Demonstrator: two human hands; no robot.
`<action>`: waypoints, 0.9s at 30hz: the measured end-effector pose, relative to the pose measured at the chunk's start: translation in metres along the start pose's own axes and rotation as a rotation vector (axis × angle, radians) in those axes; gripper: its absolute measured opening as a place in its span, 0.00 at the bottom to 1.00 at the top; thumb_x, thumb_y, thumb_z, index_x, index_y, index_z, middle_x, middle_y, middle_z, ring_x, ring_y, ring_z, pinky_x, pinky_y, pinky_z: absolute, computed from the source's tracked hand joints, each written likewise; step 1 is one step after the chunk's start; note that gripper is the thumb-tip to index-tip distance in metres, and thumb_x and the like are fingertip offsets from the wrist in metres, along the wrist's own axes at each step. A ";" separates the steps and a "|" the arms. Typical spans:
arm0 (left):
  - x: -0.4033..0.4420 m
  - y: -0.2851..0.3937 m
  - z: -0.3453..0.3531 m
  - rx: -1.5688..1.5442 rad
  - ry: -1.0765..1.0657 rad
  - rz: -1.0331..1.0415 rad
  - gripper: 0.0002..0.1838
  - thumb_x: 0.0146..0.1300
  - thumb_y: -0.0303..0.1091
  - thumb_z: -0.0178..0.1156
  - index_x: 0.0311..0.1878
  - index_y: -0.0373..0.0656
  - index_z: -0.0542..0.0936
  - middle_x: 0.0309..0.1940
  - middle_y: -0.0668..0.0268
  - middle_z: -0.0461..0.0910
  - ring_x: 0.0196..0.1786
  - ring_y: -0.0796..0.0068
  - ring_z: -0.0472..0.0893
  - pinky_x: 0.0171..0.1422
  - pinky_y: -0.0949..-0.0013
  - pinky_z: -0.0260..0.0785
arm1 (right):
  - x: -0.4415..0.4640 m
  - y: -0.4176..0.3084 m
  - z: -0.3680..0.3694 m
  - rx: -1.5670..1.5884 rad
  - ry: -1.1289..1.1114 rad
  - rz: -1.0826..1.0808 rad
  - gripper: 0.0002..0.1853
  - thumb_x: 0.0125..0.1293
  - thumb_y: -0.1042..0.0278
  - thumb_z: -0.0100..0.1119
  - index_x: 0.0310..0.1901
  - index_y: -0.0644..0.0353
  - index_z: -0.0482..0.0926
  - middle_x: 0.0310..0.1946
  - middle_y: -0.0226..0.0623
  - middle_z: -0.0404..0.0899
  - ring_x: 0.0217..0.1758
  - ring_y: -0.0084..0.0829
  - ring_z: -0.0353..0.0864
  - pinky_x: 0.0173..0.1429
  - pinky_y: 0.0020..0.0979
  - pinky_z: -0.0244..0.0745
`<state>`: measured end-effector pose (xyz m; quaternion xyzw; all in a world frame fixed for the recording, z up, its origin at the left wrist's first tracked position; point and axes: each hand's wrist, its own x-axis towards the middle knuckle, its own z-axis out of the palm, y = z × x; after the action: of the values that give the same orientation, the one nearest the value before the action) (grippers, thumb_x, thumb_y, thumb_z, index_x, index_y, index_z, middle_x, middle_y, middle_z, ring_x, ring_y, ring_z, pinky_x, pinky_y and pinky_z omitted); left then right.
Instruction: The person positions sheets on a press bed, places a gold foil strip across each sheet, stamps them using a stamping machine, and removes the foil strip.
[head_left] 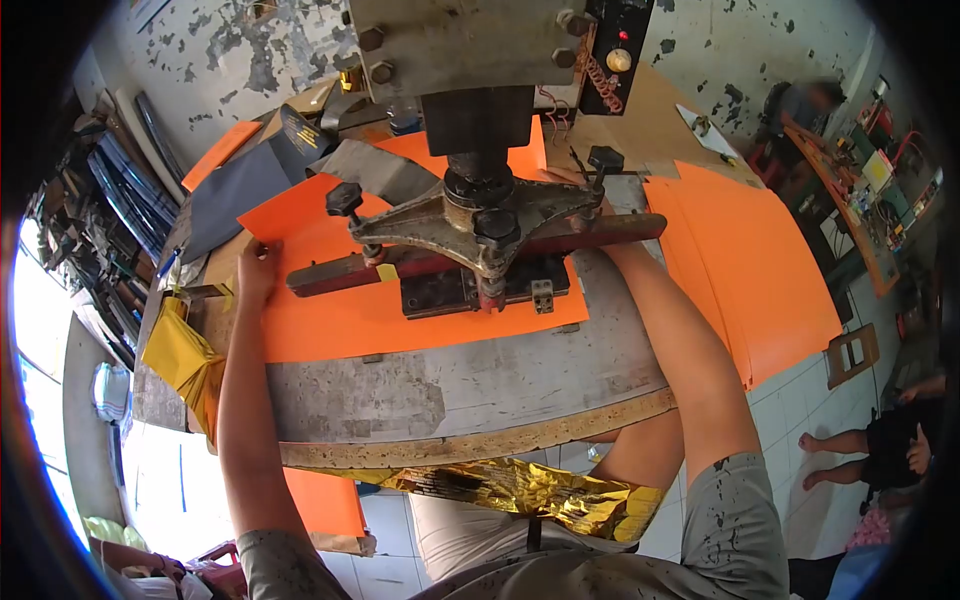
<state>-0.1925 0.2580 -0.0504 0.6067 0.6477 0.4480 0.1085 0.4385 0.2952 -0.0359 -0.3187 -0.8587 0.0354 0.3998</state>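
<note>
Orange paper makes up the sheet (pixel 330 330) lying at the middle of the dial, on a worn grey metal bed (pixel 530 385) and partly beneath the press (pixel 450 215). At nine o'clock the left hand (pixel 257 265) is at the sheet's left edge, fingers bent; I cannot tell whether they pinch it. From five o'clock the right forearm (pixel 675 325) reaches up toward one o'clock, where the press's dark red bar (pixel 590 236) hides most of the right hand, so I cannot tell if it is open or closed. An orange stack (pixel 745 275) lies at three o'clock. Gold foil (pixel 185 350) drapes near nine o'clock, and a crumpled gold strip (pixel 540 492) hangs at six. A dark grey sheet (pixel 240 195) rests at ten.
</note>
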 end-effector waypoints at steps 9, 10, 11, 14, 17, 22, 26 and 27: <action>0.016 -0.021 -0.004 0.074 -0.039 0.021 0.19 0.71 0.45 0.66 0.50 0.35 0.84 0.38 0.57 0.89 0.39 0.73 0.85 0.47 0.61 0.76 | 0.005 0.007 0.005 -0.083 0.009 -0.064 0.32 0.66 0.60 0.64 0.73 0.50 0.74 0.70 0.40 0.75 0.72 0.48 0.74 0.73 0.48 0.71; 0.019 -0.024 -0.006 0.067 -0.056 0.002 0.19 0.72 0.45 0.66 0.50 0.35 0.84 0.38 0.57 0.89 0.39 0.72 0.85 0.46 0.61 0.76 | 0.005 0.009 0.005 -0.079 0.013 -0.065 0.32 0.65 0.60 0.64 0.73 0.50 0.74 0.70 0.40 0.75 0.72 0.48 0.74 0.73 0.48 0.71; 0.020 -0.027 -0.006 0.061 -0.070 -0.017 0.19 0.72 0.45 0.66 0.50 0.34 0.84 0.38 0.56 0.89 0.39 0.71 0.85 0.46 0.60 0.76 | 0.004 0.010 0.005 -0.076 0.009 -0.064 0.32 0.65 0.60 0.64 0.73 0.50 0.74 0.70 0.40 0.75 0.72 0.48 0.74 0.73 0.49 0.71; 0.014 -0.010 -0.003 0.019 0.049 0.109 0.19 0.72 0.44 0.66 0.50 0.34 0.84 0.35 0.57 0.88 0.36 0.71 0.84 0.44 0.61 0.75 | 0.004 0.010 0.006 -0.082 0.002 -0.059 0.32 0.65 0.59 0.64 0.72 0.50 0.74 0.70 0.41 0.75 0.72 0.48 0.74 0.73 0.49 0.71; 0.021 -0.027 -0.009 0.047 0.005 0.040 0.19 0.73 0.44 0.65 0.49 0.34 0.84 0.33 0.61 0.87 0.35 0.75 0.81 0.41 0.63 0.73 | 0.002 0.011 0.007 -0.089 -0.002 -0.045 0.32 0.65 0.59 0.64 0.72 0.50 0.75 0.69 0.41 0.76 0.72 0.48 0.74 0.72 0.49 0.70; 0.013 -0.016 0.000 -0.133 -0.047 0.036 0.18 0.73 0.44 0.65 0.49 0.35 0.82 0.32 0.66 0.85 0.34 0.80 0.78 0.40 0.64 0.71 | 0.004 0.014 0.010 -0.095 -0.016 -0.036 0.31 0.65 0.58 0.63 0.71 0.49 0.76 0.69 0.41 0.76 0.71 0.48 0.74 0.72 0.50 0.70; 0.008 0.002 -0.005 -0.027 -0.047 -0.020 0.18 0.74 0.44 0.64 0.49 0.36 0.82 0.32 0.66 0.85 0.34 0.80 0.78 0.40 0.65 0.71 | 0.003 0.016 0.011 -0.112 -0.021 -0.021 0.31 0.65 0.58 0.63 0.71 0.49 0.76 0.68 0.41 0.77 0.71 0.48 0.74 0.72 0.50 0.69; 0.010 -0.005 -0.003 -0.062 -0.045 0.001 0.18 0.73 0.44 0.64 0.50 0.36 0.81 0.32 0.66 0.85 0.35 0.79 0.78 0.40 0.64 0.71 | 0.003 0.016 0.010 -0.121 -0.022 -0.020 0.31 0.65 0.58 0.63 0.71 0.49 0.76 0.68 0.41 0.77 0.71 0.48 0.74 0.72 0.50 0.69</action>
<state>-0.2005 0.2659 -0.0479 0.6133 0.6307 0.4540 0.1415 0.4379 0.3120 -0.0458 -0.3331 -0.8668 -0.0169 0.3706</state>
